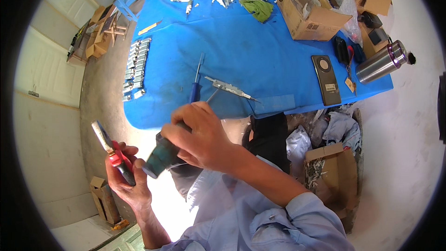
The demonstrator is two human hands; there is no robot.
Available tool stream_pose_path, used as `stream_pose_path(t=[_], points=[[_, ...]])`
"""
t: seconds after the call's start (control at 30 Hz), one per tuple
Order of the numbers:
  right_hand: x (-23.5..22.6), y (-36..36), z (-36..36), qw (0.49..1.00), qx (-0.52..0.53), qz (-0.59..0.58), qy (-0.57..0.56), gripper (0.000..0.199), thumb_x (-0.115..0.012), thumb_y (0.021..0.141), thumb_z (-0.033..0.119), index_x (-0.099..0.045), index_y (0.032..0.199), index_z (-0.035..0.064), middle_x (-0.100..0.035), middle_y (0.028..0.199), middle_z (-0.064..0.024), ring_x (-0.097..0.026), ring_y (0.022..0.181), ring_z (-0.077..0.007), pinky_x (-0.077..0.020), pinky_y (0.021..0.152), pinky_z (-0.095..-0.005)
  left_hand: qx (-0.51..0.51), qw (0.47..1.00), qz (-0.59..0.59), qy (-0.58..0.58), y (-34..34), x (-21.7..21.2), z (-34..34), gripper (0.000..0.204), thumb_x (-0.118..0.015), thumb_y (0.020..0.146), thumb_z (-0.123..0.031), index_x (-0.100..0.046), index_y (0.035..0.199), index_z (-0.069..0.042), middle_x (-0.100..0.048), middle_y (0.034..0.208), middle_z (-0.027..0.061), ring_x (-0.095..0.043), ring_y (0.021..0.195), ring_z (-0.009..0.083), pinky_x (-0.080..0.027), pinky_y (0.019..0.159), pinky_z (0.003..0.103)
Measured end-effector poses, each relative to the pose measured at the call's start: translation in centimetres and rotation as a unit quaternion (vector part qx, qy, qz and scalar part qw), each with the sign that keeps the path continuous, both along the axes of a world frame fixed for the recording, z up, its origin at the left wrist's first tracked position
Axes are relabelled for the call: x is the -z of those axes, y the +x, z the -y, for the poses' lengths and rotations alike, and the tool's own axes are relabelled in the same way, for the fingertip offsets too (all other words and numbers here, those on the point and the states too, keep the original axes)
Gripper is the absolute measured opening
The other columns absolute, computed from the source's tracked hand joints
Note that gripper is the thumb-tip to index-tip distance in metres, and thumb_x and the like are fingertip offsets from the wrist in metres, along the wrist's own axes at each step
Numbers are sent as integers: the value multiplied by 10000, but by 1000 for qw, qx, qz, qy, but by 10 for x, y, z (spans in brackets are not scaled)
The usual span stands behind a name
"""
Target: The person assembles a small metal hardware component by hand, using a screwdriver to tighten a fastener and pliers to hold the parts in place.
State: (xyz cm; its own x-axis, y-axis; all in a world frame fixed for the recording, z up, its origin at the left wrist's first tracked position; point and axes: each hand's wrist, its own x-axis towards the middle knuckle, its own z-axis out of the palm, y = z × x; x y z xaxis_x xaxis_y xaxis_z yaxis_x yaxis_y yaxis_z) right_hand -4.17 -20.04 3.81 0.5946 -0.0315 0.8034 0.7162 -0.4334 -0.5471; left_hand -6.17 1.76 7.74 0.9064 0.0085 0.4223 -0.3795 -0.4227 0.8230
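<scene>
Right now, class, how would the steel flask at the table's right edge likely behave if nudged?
The steel flask lies on its side, so it would probably roll. It rests near the edge of the blue table, so it might fall. Its polished surface likely feels slippery.

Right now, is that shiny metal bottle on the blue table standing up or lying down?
Lying down. The steel flask rests on its side at the blue table's right end, purple-ringed top pointing to the right.
</scene>
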Motion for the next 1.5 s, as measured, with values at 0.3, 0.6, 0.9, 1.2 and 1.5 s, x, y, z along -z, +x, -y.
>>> stream_pose_path(t=[0.3,0.6,0.9,1.2,1.5], points=[[3,41,-7,998,40,-3,46,381,-764,714,41,-598,1052,98,-511,855,-81,-541,747,-259,-368,646,-405,-23,999,-16,-27,8,-15,1,521,-736,913,-199,-556,1348,25,-679,1021,81,-526,670,64,-399,561,209],[4,52,10,996,41,-4,85,275,-719,749,64,-615,1002,94,-554,847,-82,-576,733,-278,-428,621,-408,-38,999,7,11,17,-26,20,617,-807,887,-341,-576,1311,43,-684,1046,93,-621,948,147,-489,810,285],[6,56,16,989,67,-23,127,245,-718,782,77,-618,1005,84,-573,840,-93,-602,722,-296,-484,622,-405,-36,998,-3,54,20,-30,29,617,-792,893,-372,-577,1299,38,-687,1017,92,-578,776,107,-447,662,248],[0,55,13,982,53,-36,175,251,-731,819,95,-616,1041,77,-580,860,-103,-628,744,-302,-505,624,-395,-29,997,-2,66,20,-35,29,608,-777,901,-348,-564,1321,37,-684,1028,93,-582,792,112,-454,680,251],[10,54,9,990,40,-11,138,246,-761,829,159,-634,1031,100,-573,868,-83,-629,716,-285,-503,607,-392,-10,998,18,64,21,-39,31,649,-775,901,-334,-533,1358,58,-666,1070,102,-614,908,144,-480,769,278]])
